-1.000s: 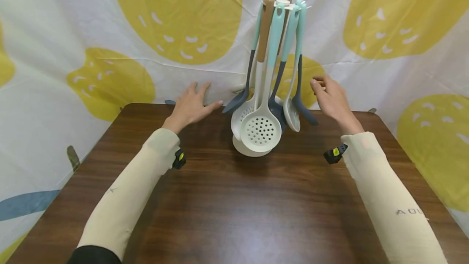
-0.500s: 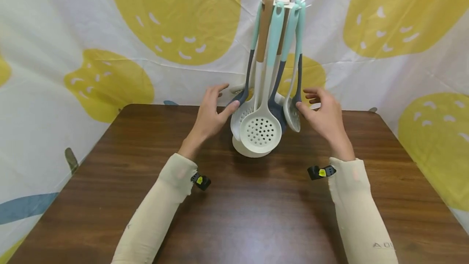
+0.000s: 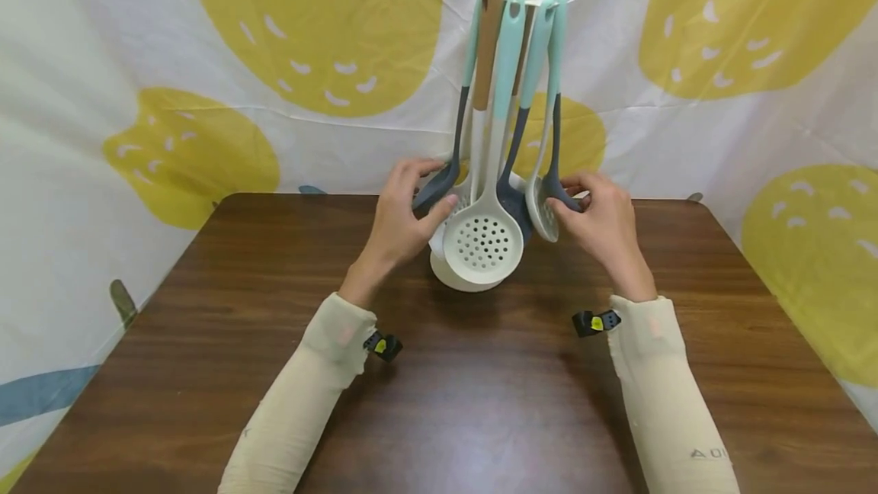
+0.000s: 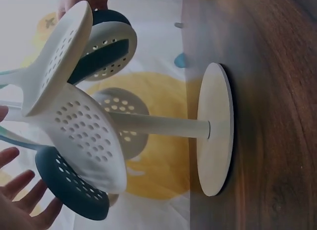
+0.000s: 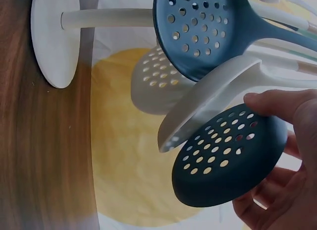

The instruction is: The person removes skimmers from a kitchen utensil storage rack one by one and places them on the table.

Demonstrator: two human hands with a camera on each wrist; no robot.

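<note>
A white utensil stand [image 4: 214, 141] holds several hanging kitchen utensils with mint green or brown handles. My left hand [image 3: 396, 223] is around the head of a dark blue slotted utensil [image 4: 74, 188] on the left side, its fingers loosely spread right at the utensil's edge and the thumb apart in front. On the other side, my right hand [image 3: 605, 221] pinches a dark blue skimmer [image 5: 230, 150], thumb on its perforated face and fingers behind. A white skimmer [image 3: 483, 241] with round holes hangs at the front, between both hands.
The stand's round base sits on a dark wooden table [image 3: 473, 402], near its far edge. Behind hangs a white cloth [image 3: 329, 147] with a yellow lemon print. Another dark blue perforated skimmer [image 5: 208, 27] and a pale ladle-like utensil [image 5: 208, 106] hang close to the right hand.
Both hands have moved inward from either side of the stand to the hanging utensils. The right thumb and fingers have come together on the dark blue skimmer. The stand stays in place.
</note>
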